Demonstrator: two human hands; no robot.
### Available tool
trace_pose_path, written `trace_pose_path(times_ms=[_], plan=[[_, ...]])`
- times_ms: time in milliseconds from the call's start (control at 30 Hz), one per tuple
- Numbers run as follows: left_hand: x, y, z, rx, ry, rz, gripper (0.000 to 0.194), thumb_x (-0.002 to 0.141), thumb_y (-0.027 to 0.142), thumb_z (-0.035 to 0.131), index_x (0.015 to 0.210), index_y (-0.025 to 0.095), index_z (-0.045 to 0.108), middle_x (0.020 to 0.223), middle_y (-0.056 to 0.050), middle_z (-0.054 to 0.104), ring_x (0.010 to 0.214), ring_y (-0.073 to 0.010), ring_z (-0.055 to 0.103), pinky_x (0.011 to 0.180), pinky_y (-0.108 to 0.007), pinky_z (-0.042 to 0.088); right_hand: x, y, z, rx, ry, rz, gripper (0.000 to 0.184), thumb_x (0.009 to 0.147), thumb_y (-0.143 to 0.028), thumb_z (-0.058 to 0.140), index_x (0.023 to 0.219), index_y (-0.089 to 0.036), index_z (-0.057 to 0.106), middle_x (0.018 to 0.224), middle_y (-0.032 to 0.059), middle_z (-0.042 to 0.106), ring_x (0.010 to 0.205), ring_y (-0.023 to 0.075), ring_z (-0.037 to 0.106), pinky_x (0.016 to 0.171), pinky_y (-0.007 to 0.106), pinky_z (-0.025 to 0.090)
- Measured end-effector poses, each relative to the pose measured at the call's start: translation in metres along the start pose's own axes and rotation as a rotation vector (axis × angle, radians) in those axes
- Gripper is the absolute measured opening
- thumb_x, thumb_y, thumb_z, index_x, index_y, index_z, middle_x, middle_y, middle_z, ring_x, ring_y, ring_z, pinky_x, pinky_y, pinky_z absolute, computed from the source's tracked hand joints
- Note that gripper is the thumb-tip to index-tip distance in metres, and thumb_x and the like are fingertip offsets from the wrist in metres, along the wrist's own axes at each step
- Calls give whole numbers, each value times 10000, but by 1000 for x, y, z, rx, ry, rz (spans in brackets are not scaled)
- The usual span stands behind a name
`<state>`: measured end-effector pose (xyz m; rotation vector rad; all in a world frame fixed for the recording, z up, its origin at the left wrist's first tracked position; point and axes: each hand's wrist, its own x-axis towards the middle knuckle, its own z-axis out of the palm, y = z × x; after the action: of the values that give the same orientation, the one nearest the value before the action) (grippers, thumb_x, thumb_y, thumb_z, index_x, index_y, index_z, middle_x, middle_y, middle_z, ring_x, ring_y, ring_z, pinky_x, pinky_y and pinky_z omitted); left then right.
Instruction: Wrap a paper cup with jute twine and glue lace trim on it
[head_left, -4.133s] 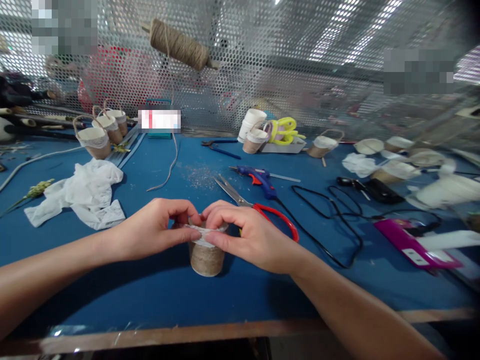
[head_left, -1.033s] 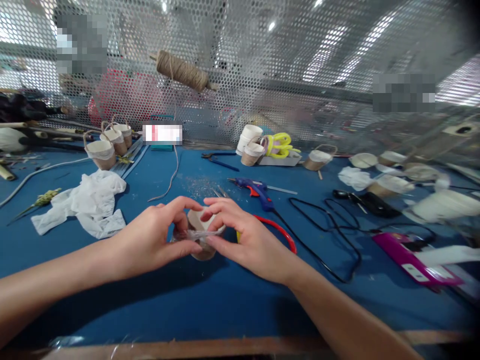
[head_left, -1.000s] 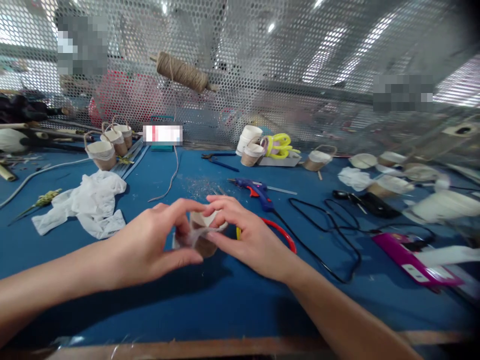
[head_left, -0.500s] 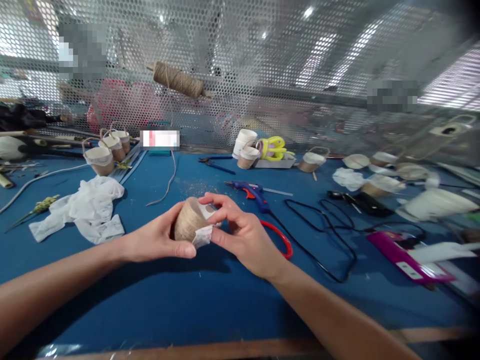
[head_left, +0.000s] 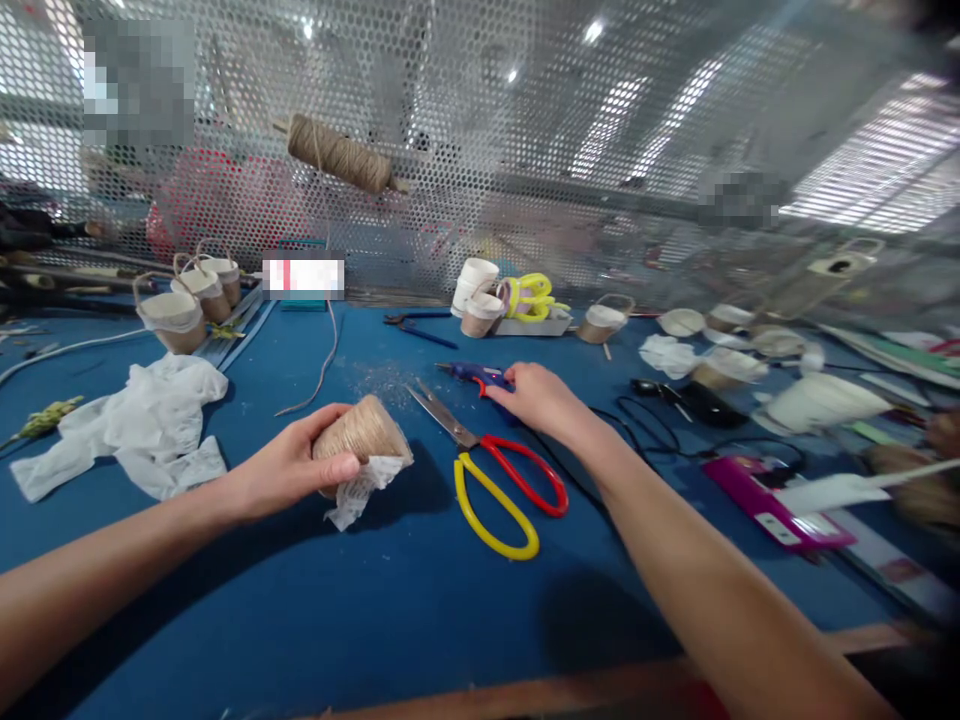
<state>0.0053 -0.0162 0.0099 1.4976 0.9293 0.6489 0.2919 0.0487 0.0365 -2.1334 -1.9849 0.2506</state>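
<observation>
The left hand (head_left: 296,462) curls around a twine-wrapped cup (head_left: 361,432); the right hand (head_left: 546,400) pinches a glue gun (head_left: 471,373). Scissors (head_left: 466,437) lie between the hands.

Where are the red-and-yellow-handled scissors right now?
In the head view, the scissors lie at mid-picture on the blue tabletop, right of the twine-wrapped cup held in the left hand and just below the blue glue gun.
</observation>
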Motion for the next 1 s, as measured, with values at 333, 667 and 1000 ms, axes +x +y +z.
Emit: trace_pose_path(times_ms=[333,667,1000], plan=[[0,9,2,84,24,-24,546,640,450,684,1021,159,424,845,-19,539,721,-153,532,594,-254,466,8,21,9,428,-30,122,98,631,-137,603,585,-185,531,519,10,570,553,164,579,526,264,435],[14,4,-6,386,66,18,602,643,502,684,1115,169,513,949,-46,600,839,-208,565,728,-317,472,-58,-14,-21,1069,-294,-81,226,648,-326,719,748,-163,597,562,-29,566,475,71,478,477,200,416],[21,-12,-12,174,42,8,495,724,524,578,1044,165,465,829,-17,561,692,-143,514,606,-246,397,-82,-13,-6,726,-287,-142,238,667,-396,702,678,-169,632,442,-40,508,412,97,468,411,216,420]])
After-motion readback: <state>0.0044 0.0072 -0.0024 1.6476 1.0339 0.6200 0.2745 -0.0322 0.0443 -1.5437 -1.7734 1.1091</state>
